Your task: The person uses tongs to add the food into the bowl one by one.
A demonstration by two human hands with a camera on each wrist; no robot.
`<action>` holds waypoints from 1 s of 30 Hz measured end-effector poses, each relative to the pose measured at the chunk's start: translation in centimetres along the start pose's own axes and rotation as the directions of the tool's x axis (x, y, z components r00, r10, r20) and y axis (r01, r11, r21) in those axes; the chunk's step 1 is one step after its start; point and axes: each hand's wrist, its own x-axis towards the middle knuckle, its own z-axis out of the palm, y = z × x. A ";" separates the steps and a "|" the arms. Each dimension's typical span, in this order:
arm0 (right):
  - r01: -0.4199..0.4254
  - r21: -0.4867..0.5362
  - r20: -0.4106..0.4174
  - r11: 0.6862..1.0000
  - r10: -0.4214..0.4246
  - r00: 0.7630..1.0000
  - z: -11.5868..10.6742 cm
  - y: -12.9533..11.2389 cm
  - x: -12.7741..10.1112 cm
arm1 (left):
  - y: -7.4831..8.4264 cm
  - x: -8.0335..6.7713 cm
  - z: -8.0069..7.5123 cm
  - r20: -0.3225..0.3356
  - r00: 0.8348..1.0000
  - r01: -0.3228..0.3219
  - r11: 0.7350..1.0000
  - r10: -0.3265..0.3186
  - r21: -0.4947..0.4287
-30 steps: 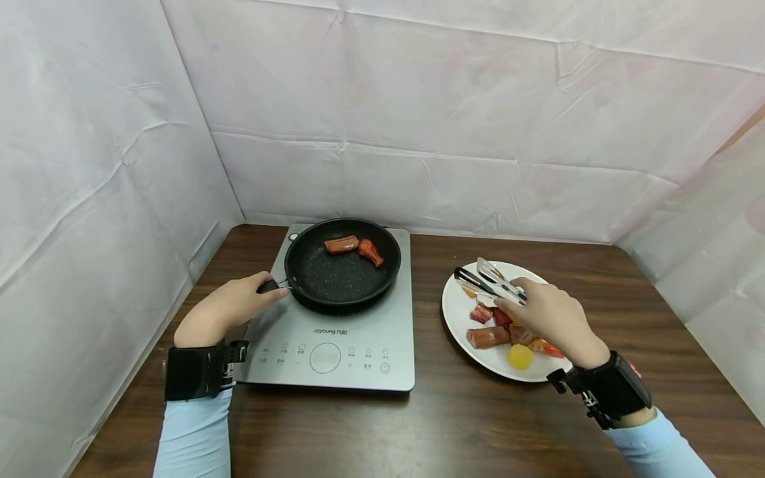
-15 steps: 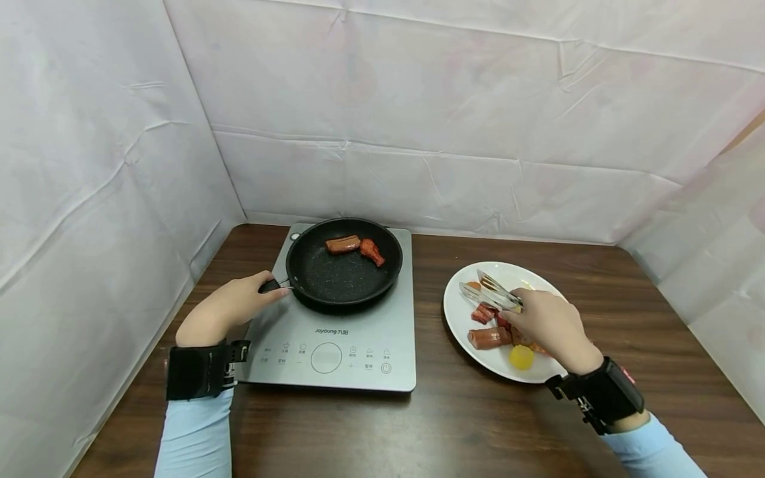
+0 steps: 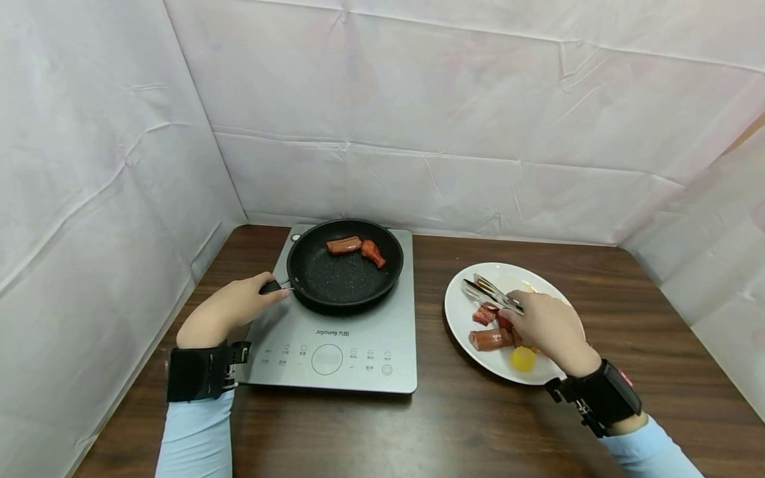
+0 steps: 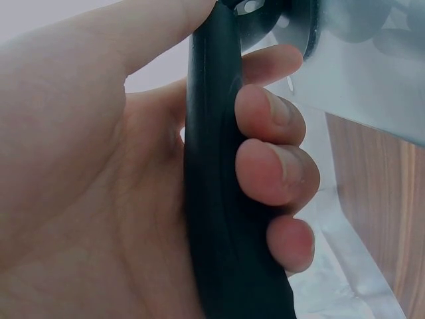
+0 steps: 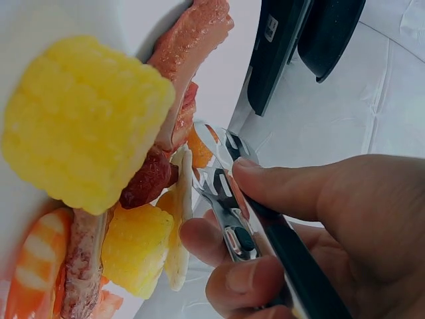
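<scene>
My left hand [image 3: 233, 307] grips the black handle [image 4: 216, 159] of a frying pan [image 3: 335, 282], fingers curled round it. Inside the pan lie a brown sausage-like piece [image 3: 344, 245] and a reddish drumstick [image 3: 373, 253]. Over a white plate [image 3: 463, 355], my right hand [image 3: 552, 328] holds metal tongs [image 3: 493, 294], thumb on one arm and fingers on the other. Near the tong tips is an orange piece [image 5: 200, 147]; whether they pinch it I cannot tell. Also on the plate are yellow corn chunks [image 5: 86, 123], a brown meat piece [image 3: 490, 339], ribbed red meat [image 3: 484, 315] and a shrimp [image 5: 41, 262].
Beneath the pan is a silver induction cooker [image 3: 376, 332] with a touch panel. Both cooker and plate stand on a dark wooden table [image 3: 466, 425]. White sheeting [image 3: 418, 133] rises behind the table and along both sides.
My right hand has moved slightly with the tongs, whose tips now stand closer together and lower over the plate. The left hand still holds the pan handle in place.
</scene>
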 end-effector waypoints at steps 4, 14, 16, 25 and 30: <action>0.002 -0.002 -0.001 1.000 -0.002 1.000 -0.1 -0.1 -0.1 | -0.1 0.0 0.0 -0.001 1.000 -0.004 1.000 0.004 0.003; -0.003 0.001 -0.008 1.000 0.003 1.000 -0.6 -0.5 -0.5 | 0.2 -0.1 -0.2 0.007 1.000 0.009 1.000 -0.009 0.006; -0.003 0.000 -0.011 1.000 0.003 1.000 -0.7 -0.6 -0.6 | 0.2 -0.1 -0.2 0.009 1.000 0.011 1.000 -0.011 0.008; 0.000 0.004 -0.012 1.000 0.000 1.000 -1.1 -1.0 -0.8 | 0.2 -0.1 -0.2 0.003 1.000 0.002 1.000 -0.002 0.015; -0.003 0.008 -0.006 1.000 0.003 1.000 -1.3 -1.1 -0.8 | 0.2 -0.1 -0.2 0.008 1.000 0.014 1.000 -0.015 0.015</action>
